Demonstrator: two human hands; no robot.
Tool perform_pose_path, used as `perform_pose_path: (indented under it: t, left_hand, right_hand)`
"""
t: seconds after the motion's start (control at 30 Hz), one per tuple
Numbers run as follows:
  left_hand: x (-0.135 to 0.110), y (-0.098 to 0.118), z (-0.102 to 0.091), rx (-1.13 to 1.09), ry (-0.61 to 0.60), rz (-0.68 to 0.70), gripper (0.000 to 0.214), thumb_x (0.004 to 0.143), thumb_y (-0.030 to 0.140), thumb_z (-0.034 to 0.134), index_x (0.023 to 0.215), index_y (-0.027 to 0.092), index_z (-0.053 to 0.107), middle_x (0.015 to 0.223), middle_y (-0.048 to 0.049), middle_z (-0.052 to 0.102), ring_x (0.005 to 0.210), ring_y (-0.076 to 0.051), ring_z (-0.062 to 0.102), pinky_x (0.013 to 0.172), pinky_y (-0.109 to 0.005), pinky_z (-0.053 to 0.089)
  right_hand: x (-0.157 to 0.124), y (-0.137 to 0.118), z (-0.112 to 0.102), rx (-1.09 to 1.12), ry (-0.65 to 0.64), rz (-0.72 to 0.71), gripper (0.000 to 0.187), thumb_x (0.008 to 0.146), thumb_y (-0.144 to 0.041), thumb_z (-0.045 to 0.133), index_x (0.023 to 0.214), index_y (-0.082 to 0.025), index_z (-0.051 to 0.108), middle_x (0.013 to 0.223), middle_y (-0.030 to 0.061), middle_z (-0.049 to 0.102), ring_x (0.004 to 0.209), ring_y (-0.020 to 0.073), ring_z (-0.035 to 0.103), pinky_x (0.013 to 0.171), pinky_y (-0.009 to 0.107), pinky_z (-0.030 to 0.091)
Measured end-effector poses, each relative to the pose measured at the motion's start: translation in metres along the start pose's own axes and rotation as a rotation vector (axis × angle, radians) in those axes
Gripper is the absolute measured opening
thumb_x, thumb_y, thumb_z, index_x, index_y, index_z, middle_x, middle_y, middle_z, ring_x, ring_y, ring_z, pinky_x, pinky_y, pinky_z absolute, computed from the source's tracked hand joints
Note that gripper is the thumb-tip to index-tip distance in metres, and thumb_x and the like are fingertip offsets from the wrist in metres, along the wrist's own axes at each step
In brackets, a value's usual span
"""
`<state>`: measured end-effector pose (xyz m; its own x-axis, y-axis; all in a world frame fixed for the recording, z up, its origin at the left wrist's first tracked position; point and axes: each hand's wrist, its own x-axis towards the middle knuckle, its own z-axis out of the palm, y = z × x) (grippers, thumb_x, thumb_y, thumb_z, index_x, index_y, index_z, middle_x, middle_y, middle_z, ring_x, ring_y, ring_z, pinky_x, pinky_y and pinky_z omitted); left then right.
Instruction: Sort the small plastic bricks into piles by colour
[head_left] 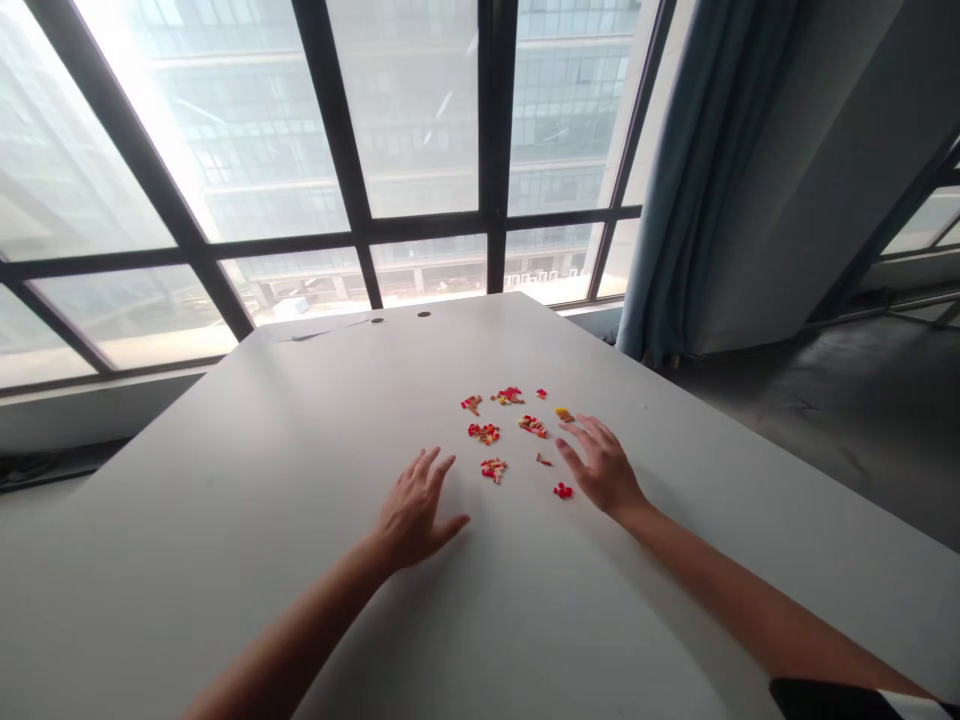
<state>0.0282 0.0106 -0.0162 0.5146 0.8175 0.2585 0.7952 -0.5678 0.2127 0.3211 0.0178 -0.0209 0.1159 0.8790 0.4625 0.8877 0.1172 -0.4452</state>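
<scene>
From my station I log the head view left to right. Far left: a framed window (341,239), dark bars across it, a bright building outside; a dark object (52,466) lies low against the left edge, too dim for me to identify. The white table (225,560) fills the middle. On its far end I note a grey mark (304,336), then two round holes (424,314) side by side.

Left hand (416,515): palm down, fingers spread, thumb apart, grip holding nothing. Whether it touches the tabletop I cannot tell.

Just right of it, the small red and tan pieces lie in separate heaps between the hands. Left column: a far heap (470,404), a middle heap (484,433), a near heap (493,470). Next, a back heap (508,396), a central heap (532,426), a tiny red cluster (541,394), a short thin strip (544,460) and a red heap (563,491), the last beside the right palm. Yellow and brown pieces (565,415) sit at the right fingertips; contact unclear.

Right hand (598,468): thumb and fingers apart, unclamped. Its forearm crosses the table's near right.

Beyond: blue curtain (682,200), dark floor (757,430).
</scene>
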Motion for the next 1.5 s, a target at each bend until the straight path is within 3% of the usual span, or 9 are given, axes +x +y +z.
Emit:
perform_pose_path:
  t: [0.1, 0.2, 0.37, 0.53, 0.77, 0.93, 1.13, 1.33, 1.5]
  left_hand:
    - [0.03, 0.011, 0.007, -0.02, -0.157, -0.018, 0.123, 0.057, 0.081, 0.058, 0.149, 0.015, 0.01, 0.154, -0.0222, 0.009, 0.14, -0.043, 0.007, 0.11, -0.058, 0.02]
    - [0.051, 0.021, 0.017, -0.022, -0.207, -0.053, 0.128, 0.055, 0.087, 0.05, 0.149, 0.012, 0.004, 0.154, -0.0232, 0.003, 0.139, -0.043, -0.003, 0.111, -0.059, 0.011]
    - [0.055, 0.03, 0.036, -0.066, -0.108, -0.076, 0.126, 0.059, 0.086, 0.046, 0.149, 0.01, 0.004, 0.154, -0.0236, 0.0, 0.139, -0.041, -0.007, 0.112, -0.058, 0.009]
    - [0.048, 0.041, 0.046, -0.138, -0.048, -0.061, 0.125, 0.059, 0.086, 0.048, 0.149, 0.012, 0.005, 0.154, -0.0213, 0.002, 0.139, -0.042, -0.011, 0.111, -0.062, 0.009]
    - [0.06, 0.074, 0.054, -0.204, -0.067, -0.012, 0.125, 0.057, 0.086, 0.048, 0.149, 0.012, 0.007, 0.155, -0.0197, -0.001, 0.139, -0.042, -0.01, 0.111, -0.063, 0.01]
    - [0.077, 0.087, 0.068, -0.181, 0.018, -0.114, 0.107, 0.071, 0.075, 0.047, 0.148, 0.01, 0.011, 0.155, -0.0199, 0.001, 0.14, -0.041, -0.009, 0.111, -0.063, 0.01]
    - [0.085, 0.075, 0.069, -0.138, 0.016, -0.251, 0.093, 0.08, 0.062, 0.048, 0.147, 0.006, 0.015, 0.153, -0.0241, 0.005, 0.14, -0.039, -0.005, 0.112, -0.058, 0.012]
    - [0.113, 0.032, 0.047, -0.202, 0.017, -0.048, 0.061, 0.094, 0.037, 0.029, 0.148, 0.017, 0.01, 0.156, -0.0117, 0.012, 0.143, -0.025, 0.002, 0.115, -0.048, 0.014]
    - [0.158, -0.012, 0.045, -0.173, -0.035, -0.136, 0.061, 0.092, 0.034, 0.035, 0.144, 0.005, 0.023, 0.152, -0.0202, 0.019, 0.142, -0.032, 0.007, 0.113, -0.053, 0.012]
  right_hand:
    - [0.005, 0.023, 0.007, -0.191, -0.2, 0.203, 0.065, 0.09, -0.05, 0.04, 0.142, -0.011, 0.038, 0.149, 0.0189, 0.03, 0.14, 0.0321, 0.019, 0.112, 0.051, 0.019]
    - [0.01, 0.011, 0.028, -0.219, -0.304, 0.26, 0.067, 0.093, -0.049, 0.035, 0.146, -0.009, 0.026, 0.152, 0.0204, 0.021, 0.142, 0.0316, 0.012, 0.113, 0.05, 0.013]
    - [0.014, -0.018, 0.054, 0.047, -0.261, 0.143, 0.065, 0.093, -0.045, 0.032, 0.143, -0.004, 0.032, 0.151, 0.019, 0.025, 0.142, 0.027, 0.016, 0.115, 0.045, 0.016]
    - [0.05, 0.003, 0.048, 0.293, -0.128, 0.095, 0.048, 0.094, -0.042, 0.029, 0.13, -0.021, 0.053, 0.133, 0.0086, 0.055, 0.126, 0.0212, 0.048, 0.106, 0.04, 0.037]
    - [0.12, 0.041, 0.063, 0.2, -0.211, 0.121, 0.044, 0.092, -0.033, 0.037, 0.124, -0.011, 0.057, 0.139, 0.017, 0.047, 0.136, 0.0276, 0.033, 0.112, 0.051, 0.02]
    - [0.099, 0.016, 0.078, 0.249, -0.362, -0.04, 0.041, 0.092, -0.033, 0.042, 0.123, -0.013, 0.059, 0.139, 0.0131, 0.049, 0.137, 0.0236, 0.032, 0.115, 0.045, 0.016]
    - [0.064, -0.003, 0.046, 0.483, -0.466, -0.092, 0.047, 0.095, -0.039, 0.028, 0.126, -0.018, 0.057, 0.133, 0.0061, 0.056, 0.127, 0.0162, 0.047, 0.111, 0.035, 0.031]
    - [0.015, 0.001, 0.018, 0.613, -0.161, 0.251, 0.046, 0.092, -0.045, 0.033, 0.125, -0.022, 0.056, 0.136, 0.0064, 0.052, 0.132, 0.0203, 0.04, 0.113, 0.044, 0.026]
    - [-0.007, -0.031, 0.039, 0.557, -0.136, 0.289, 0.052, 0.089, -0.044, 0.037, 0.132, -0.015, 0.047, 0.147, 0.0122, 0.037, 0.139, 0.0237, 0.025, 0.115, 0.048, 0.018]
